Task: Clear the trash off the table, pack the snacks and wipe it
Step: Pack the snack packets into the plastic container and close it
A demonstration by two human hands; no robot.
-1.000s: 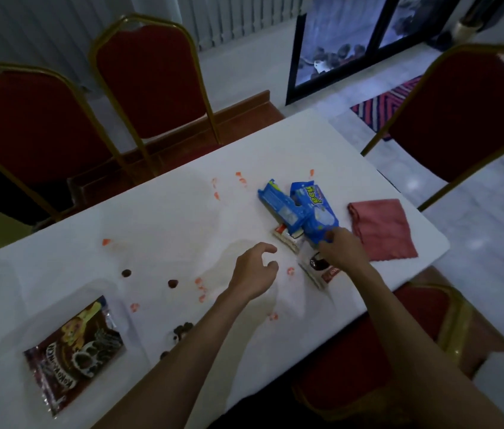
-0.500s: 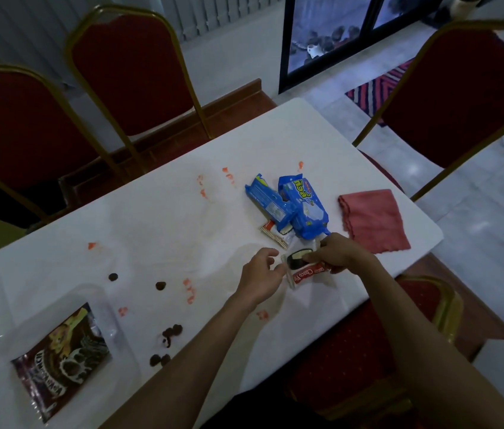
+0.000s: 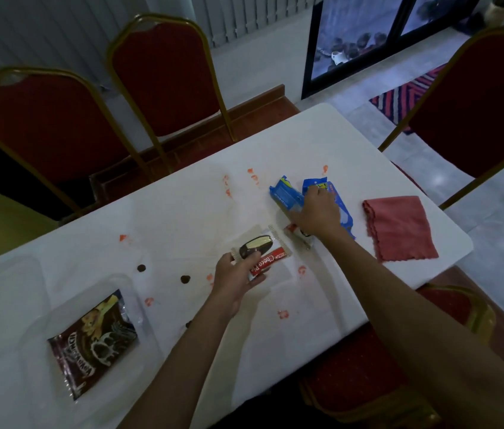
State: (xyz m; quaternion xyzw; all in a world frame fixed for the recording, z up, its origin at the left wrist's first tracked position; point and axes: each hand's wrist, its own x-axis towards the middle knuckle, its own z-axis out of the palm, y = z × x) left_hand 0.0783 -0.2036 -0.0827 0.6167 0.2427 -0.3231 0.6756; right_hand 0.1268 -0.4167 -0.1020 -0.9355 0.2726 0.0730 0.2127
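Note:
My left hand (image 3: pixel 238 275) grips a Choco Pie wrapper (image 3: pixel 264 253), white and red, just above the white table (image 3: pixel 182 212). My right hand (image 3: pixel 317 212) lies flat on two blue snack packets (image 3: pixel 286 196) further right, its fingers spread over them; I cannot tell whether it grips them. A second small white and red wrapper (image 3: pixel 298 235) peeks out under that wrist. A pink cloth (image 3: pixel 399 227) lies folded near the table's right end. A brown chocolate snack bag (image 3: pixel 93 342) rests in a clear plastic container (image 3: pixel 59 305) at the left.
Red smears (image 3: pixel 254 178) and dark crumbs (image 3: pixel 185 279) are scattered over the tabletop. Red chairs with gold frames (image 3: pixel 164 78) stand behind the table, another (image 3: pixel 476 97) at the right end and one (image 3: pixel 368 366) below the near edge.
The Choco Pie wrapper passed from my right hand to my left and moved left. My right hand reached back onto the blue packets.

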